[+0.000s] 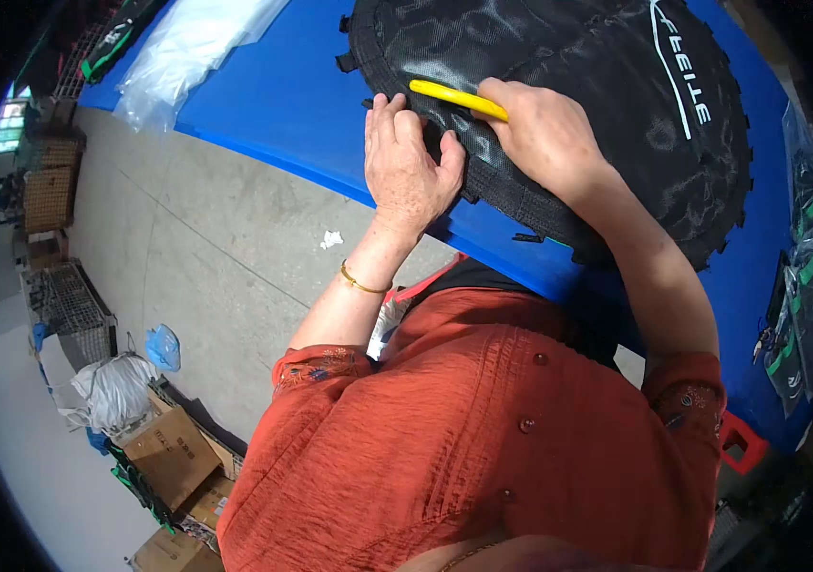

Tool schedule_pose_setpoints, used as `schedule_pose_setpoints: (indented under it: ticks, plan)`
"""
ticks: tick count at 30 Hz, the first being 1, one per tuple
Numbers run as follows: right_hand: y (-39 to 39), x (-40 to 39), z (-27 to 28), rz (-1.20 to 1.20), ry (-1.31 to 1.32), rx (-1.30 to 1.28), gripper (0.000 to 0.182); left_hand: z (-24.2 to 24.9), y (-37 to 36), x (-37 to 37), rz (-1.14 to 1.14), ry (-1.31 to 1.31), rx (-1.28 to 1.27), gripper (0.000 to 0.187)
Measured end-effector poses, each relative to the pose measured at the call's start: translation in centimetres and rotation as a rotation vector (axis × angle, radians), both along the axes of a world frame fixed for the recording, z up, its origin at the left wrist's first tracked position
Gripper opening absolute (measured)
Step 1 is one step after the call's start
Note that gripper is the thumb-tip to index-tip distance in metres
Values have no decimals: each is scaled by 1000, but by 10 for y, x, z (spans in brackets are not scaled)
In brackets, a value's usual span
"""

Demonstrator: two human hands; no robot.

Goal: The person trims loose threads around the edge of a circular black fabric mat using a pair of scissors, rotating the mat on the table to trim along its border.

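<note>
A round black mesh mat (559, 57) lies on the blue table, with short black tabs along its rim and white lettering on its right part. At its left rim, my left hand (406, 167) grips the edge, fingers bent over the border and thumb toward the mat. My right hand (545, 129) is closed around a slim yellow tool (459, 98), just right of my left hand and over the mat. The tool's yellow end points left; its other end is hidden in my fist, so its exact kind cannot be made out.
Clear plastic sheeting (192, 52) lies on the blue table (277, 91) at upper left. Plastic-wrapped black and green items (802, 334) are at the right. Cardboard boxes (173, 458), a white bag (115, 391) and wire crates (68, 300) stand along the left.
</note>
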State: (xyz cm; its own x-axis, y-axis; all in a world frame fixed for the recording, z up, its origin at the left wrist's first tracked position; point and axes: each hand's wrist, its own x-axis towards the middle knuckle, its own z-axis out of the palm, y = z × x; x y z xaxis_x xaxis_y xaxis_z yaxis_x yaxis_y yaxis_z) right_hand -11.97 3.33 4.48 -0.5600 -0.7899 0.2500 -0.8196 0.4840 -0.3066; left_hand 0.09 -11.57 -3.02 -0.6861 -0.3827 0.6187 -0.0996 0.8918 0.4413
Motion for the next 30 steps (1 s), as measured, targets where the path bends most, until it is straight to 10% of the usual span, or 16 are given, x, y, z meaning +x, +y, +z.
schedule_pose_setpoints:
  ticks: [30]
  plan:
    - [50,4,-17,38,-13,57,28,-18,-15,4,-107,194,-29,37]
